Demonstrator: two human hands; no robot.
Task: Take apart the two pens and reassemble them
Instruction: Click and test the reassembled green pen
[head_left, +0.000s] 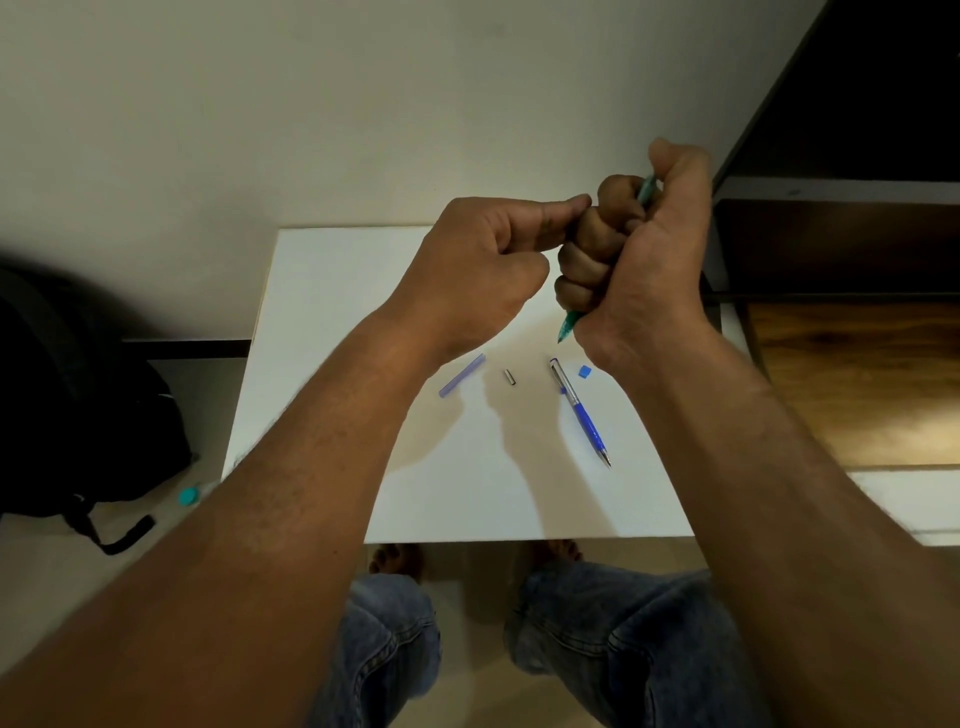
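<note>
The right hand is fisted tight round the teal pen, whose tip pokes out near the wrist and whose far end shows by the thumb. The left hand is curled, thumb touching the right knuckles – whether it pinches anything I cannot tell. A hard twist could fling a small part off the table. Below the hands lie the blue pen, a blue cap piece, a small metal sleeve and, leftmost, a translucent tube – any stray sweep scatters them.
</note>
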